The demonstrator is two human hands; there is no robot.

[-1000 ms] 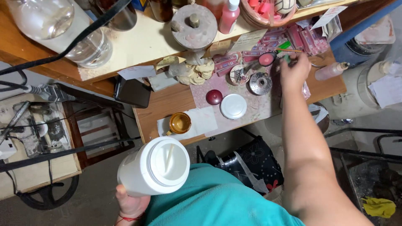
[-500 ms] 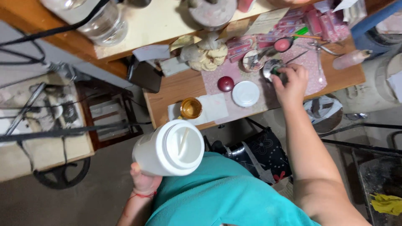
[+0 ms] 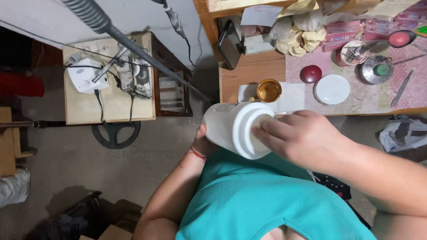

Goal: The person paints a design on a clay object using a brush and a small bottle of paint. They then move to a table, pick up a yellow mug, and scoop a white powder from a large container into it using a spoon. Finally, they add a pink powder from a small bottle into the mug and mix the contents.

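Hands clamped one white jar [image 3: 231, 126]: left hand [image 3: 202, 143] behind it, right hand [image 3: 302, 135] on its lid; desk [image 3: 253, 73] beyond carried a gold cup [image 3: 268, 90] and white disc [image 3: 331, 89].

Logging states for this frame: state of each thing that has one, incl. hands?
Jar: lidded, tilted, held off the desk.
Lid: on the jar, right fingers on it.
Left hand: grips the jar from behind, mostly hidden.
Right hand: fingers on the lid.
Gold cup: open, upright on the desk.
White disc: flat on the desk.
Red dome: on the desk, apart from the disc.
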